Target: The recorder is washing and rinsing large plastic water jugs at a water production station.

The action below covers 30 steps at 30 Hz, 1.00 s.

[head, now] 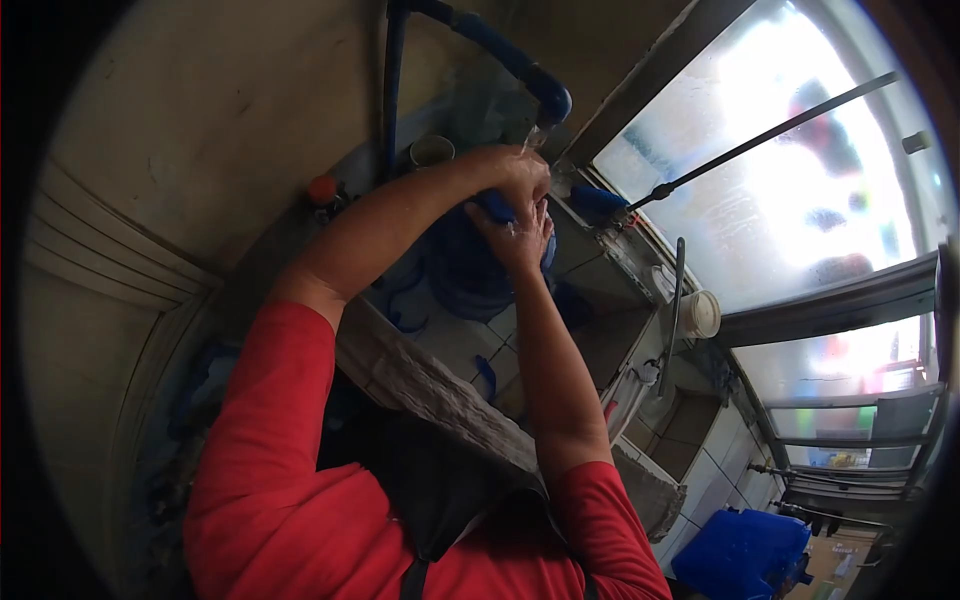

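Note:
A large translucent blue water jug [469, 281] stands in the tiled basin [517, 330]. Above it, a blue pipe spout [551, 101] pours a stream of water [534, 139] onto my left hand [525, 176]. Its bent fingers reach down to the top of the jug, meeting my right hand. With fingers spread, my right hand [514, 238] lies wet against the jug's upper part. A blue piece [495, 204] shows between the hands; whether it is the jug's neck or something separate is unclear. My left fingertips are partly hidden.
Blue plastic strips [486, 375] lie in the basin behind its rough front ledge [450, 397]. An orange-capped bottle [322, 191] and a cup [432, 150] stand left. A long rod [757, 139] slants across the window; a white tub [699, 315] and blue container [742, 555] are right.

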Tool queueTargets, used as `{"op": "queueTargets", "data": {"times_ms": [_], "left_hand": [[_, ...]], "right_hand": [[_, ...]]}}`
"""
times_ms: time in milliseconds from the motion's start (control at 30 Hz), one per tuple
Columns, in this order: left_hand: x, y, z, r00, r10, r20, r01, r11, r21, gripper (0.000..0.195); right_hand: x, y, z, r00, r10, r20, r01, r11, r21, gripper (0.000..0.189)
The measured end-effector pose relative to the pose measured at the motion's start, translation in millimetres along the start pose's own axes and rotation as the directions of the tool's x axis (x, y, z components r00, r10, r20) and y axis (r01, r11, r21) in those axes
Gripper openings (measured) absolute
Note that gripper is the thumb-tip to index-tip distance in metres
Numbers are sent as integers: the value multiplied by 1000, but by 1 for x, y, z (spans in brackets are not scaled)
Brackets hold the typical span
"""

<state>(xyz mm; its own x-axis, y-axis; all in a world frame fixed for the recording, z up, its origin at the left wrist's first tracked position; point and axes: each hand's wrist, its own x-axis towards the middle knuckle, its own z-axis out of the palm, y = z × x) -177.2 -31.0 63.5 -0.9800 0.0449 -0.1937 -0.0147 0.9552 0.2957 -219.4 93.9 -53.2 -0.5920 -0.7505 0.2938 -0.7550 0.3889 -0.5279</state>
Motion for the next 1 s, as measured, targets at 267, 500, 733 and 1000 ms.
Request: {"op": "queueTargets", "data": {"times_ms": [267,500,733,1000], "left_hand": [[20,10,43,896,-278,-346,294,956,-5,51],[22,-3,62,758,-256,-600,211,967,-146,47],[3,18,46,500,-60,-864,-23,996,-83,36],[15,28,30,806,-265,-530,-317,564,-763,52]], "right_hand": [[29,40,10,944,-305,124,278,941,191,87],[29,35,15,939,-300,168,275,949,156,84],[24,39,6,993,-98,67,90,990,111,78],[0,2,20,985,145,-97,-60,803,593,51]]}}
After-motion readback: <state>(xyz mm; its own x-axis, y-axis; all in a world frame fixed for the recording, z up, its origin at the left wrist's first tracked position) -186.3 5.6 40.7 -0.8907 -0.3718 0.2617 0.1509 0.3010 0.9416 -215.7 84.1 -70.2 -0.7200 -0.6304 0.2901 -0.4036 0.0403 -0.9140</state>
